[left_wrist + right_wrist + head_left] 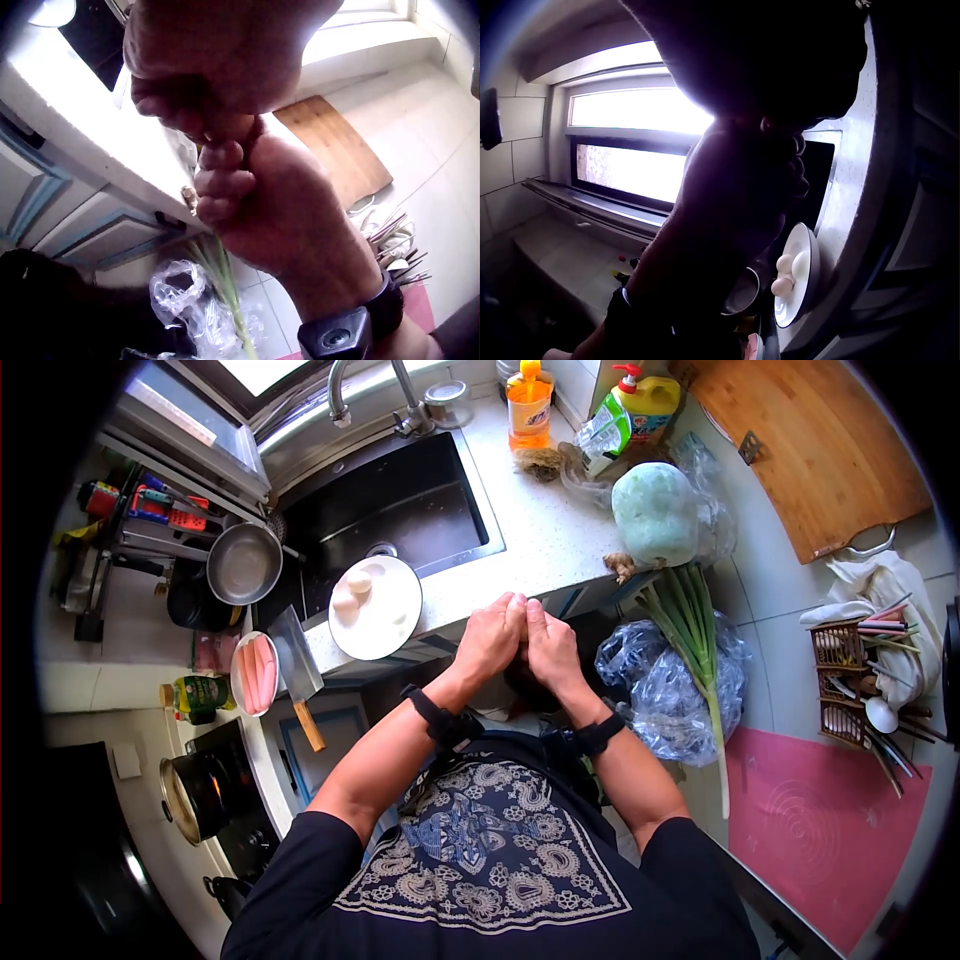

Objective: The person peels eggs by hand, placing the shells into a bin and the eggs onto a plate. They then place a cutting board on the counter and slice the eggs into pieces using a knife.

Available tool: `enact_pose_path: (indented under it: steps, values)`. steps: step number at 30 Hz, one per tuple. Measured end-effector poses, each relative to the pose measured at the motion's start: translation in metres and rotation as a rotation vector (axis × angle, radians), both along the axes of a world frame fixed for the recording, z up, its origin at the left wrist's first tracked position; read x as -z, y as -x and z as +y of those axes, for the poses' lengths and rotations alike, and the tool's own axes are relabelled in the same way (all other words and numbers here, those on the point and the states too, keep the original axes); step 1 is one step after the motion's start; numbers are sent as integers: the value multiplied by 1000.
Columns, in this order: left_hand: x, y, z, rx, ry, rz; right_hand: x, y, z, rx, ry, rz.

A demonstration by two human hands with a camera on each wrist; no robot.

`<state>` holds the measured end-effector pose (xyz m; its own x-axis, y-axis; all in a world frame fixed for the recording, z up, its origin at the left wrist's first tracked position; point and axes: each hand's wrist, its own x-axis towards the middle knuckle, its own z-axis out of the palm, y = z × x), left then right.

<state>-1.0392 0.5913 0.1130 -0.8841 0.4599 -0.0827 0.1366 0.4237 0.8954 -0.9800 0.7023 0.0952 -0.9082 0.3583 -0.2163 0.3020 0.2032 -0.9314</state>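
In the head view my left hand (488, 637) and right hand (552, 647) meet in front of my chest, thumb tips together, fingers curled in. Left wrist view: my right hand (266, 191) shows curled fingers against the left hand (217, 52); no object shows in either. The inner side of both fists is partly hidden. To their left a white plate (376, 638) bears eggs (359, 581); the right wrist view shows two brownish eggs (783, 286) and one white egg (801, 265) on it.
Left of the plate lie a cleaver (292, 650) and sausages (262, 672) on a small dish, near a pan (244, 564). Behind is a black sink (400, 510). To the right are a pale green melon (655, 510), leeks (690, 620), a plastic bag (660, 700) and a cutting board (820, 450).
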Motion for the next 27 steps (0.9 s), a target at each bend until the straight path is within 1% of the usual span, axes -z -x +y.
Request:
enact_pose_path:
  steps: [1, 4, 7, 8, 10, 11, 14, 15, 21, 24, 27]
  values:
    - [1, 1, -1, 0, -4, -4, 1, 0, -1, -5, 2, 6]
    - [-6, 7, -6, 28, 14, -74, -11, 0, -2, -31, 146, -59]
    - [0, 17, -10, 119, -70, -211, -8, 1, -5, 8, 245, 34]
    - [2, 17, -10, 155, -134, -248, -7, 1, -3, 5, 308, 34]
    - [-9, 15, -11, 226, -261, -327, -6, -2, 4, -1, 438, 32]
    - [-6, 19, -15, 295, -236, -336, 0, -3, 10, -36, 471, 37]
    - [-18, 22, -22, 451, -289, -343, -3, -10, 20, -97, 499, 54]
    - [-29, 22, -23, 463, -321, -418, -5, -11, 21, -100, 486, 69]
    - [-37, 26, -25, 532, -323, -397, -17, -21, 17, -101, 451, 121]
    - [-37, 26, -25, 549, -316, -456, -15, -25, 17, -97, 485, 112]
    - [-25, 25, -24, 536, -325, -472, -8, -32, 18, -66, 514, 120]
